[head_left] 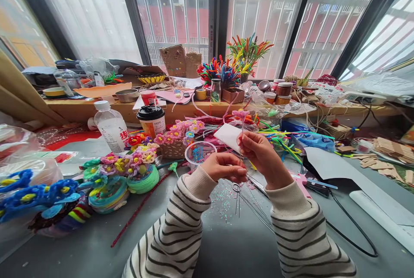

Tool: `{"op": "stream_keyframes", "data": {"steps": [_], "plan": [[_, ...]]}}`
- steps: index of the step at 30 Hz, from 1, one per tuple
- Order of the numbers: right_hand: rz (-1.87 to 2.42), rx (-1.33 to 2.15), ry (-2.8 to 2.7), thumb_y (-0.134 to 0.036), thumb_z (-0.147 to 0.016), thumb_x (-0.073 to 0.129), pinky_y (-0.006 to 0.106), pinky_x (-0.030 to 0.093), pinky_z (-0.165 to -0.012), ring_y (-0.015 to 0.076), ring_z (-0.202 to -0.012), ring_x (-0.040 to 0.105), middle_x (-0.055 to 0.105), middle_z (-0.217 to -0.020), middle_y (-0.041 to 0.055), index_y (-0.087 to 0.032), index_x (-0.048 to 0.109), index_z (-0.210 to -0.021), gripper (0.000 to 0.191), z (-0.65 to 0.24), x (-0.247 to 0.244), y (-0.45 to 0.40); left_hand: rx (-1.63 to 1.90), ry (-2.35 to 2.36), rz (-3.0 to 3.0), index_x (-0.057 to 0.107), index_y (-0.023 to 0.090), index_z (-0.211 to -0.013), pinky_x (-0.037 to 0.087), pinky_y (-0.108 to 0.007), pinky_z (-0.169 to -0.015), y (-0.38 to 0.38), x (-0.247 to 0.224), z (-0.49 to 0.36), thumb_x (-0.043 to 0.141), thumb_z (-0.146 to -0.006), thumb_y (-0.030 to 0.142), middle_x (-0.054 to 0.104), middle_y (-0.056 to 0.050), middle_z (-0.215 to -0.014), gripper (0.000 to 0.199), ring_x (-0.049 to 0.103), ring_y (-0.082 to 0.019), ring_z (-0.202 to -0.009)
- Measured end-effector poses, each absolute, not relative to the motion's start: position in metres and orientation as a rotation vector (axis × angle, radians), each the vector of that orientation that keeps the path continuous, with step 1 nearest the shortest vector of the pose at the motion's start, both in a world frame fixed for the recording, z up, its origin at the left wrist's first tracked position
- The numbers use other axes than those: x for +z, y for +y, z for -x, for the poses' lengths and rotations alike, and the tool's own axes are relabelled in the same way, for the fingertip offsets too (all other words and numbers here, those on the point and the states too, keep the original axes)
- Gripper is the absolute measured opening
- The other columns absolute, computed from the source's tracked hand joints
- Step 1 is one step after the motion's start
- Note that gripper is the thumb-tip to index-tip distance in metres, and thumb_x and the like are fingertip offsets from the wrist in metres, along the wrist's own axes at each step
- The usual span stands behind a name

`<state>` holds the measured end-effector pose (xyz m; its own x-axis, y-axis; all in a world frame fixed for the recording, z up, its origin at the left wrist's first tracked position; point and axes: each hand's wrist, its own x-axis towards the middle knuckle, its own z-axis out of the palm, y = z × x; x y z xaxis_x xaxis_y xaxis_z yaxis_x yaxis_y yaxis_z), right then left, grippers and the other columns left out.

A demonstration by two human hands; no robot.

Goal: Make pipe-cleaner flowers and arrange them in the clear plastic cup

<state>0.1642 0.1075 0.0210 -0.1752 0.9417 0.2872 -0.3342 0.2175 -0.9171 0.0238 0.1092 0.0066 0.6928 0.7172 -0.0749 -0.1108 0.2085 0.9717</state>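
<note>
A pink fuzzy flower (241, 114), seemingly made of pipe cleaner, stands upright on a thin wire stem (239, 210) at the centre of the view, held above a grey bench (233, 252). The right hand (261, 154) pinches the stem between thumb and fingertips just below the bloom. The left hand (224, 167) is closed lower down, its thumb and fingers appearing to grip the same stem; the exact contact is partly hidden. Two fine wire ends poke out beneath it.

The flower is probably very light, its petals soft and easily crushed or bent out of shape. The stem looks slim and springy, likely to bend under firm pressure and to roll between the fingers. The best hold is on the wire close under the bloom, with a second pinch lower down to steady it, leaving the petals untouched.

Below the hands lie loose wires (258, 211) and scattered glitter (223, 211). Just left is a clear plastic cup (193, 166) holding blue bits. Behind the hands are folded white paper (227, 135) and colourful pipe cleaners (293, 152).
</note>
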Motion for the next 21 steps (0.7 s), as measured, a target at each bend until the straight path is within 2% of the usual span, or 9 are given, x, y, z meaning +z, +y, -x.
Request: {"op": "stream_keyframes", "data": {"steps": [5, 14, 17, 21], "plan": [[0.709, 1.247, -1.218, -0.037, -0.06, 0.07, 0.02, 0.023, -0.04, 0.004, -0.044, 0.031, 0.053, -0.055, -0.0043, -0.018, 0.059, -0.061, 0.021, -0.166, 0.019, 0.109, 0.662, 0.657, -1.194, 0.056, 0.011, -0.052, 0.039, -0.018, -0.044, 0.113, 0.0, -0.025, 0.08, -0.038, 0.033, 0.061, 0.003, -0.046, 0.036, 0.055, -0.006, -0.042], [0.793, 1.22, -1.119, -0.034, -0.055, 0.074, 0.019, 0.017, -0.039, 0.0022, -0.041, 0.028, 0.054, -0.051, -0.0043, -0.017, 0.061, -0.057, 0.021, -0.176, 0.02, 0.112, 0.672, 0.75, -1.17, 0.067, 0.011, -0.064, 0.047, -0.024, -0.059, 0.117, -0.015, -0.032, 0.08, -0.038, 0.033, 0.065, -0.001, -0.054, 0.037, 0.06, -0.009, -0.053], [0.845, 1.141, -1.073, -0.032, -0.055, 0.074, 0.019, 0.018, -0.039, 0.0018, -0.041, 0.03, 0.058, -0.056, -0.0032, -0.017, 0.063, -0.06, 0.019, -0.178, 0.021, 0.113, 0.767, 0.733, -1.147, 0.07, 0.012, -0.073, 0.05, -0.027, -0.064, 0.117, -0.022, -0.036, 0.079, -0.041, 0.038, 0.067, -0.003, -0.058, 0.043, 0.062, -0.012, -0.058], [0.913, 1.155, -1.101, -0.031, -0.056, 0.073, 0.019, 0.025, -0.041, 0.0029, -0.044, 0.037, 0.061, -0.06, -0.0022, -0.018, 0.067, -0.066, 0.017, -0.183, 0.021, 0.114, 0.911, 0.738, -1.173, 0.07, 0.011, -0.076, 0.052, -0.031, -0.064, 0.12, -0.032, -0.044, 0.077, -0.04, 0.044, 0.066, -0.004, -0.057, 0.049, 0.063, -0.015, -0.057]]}}
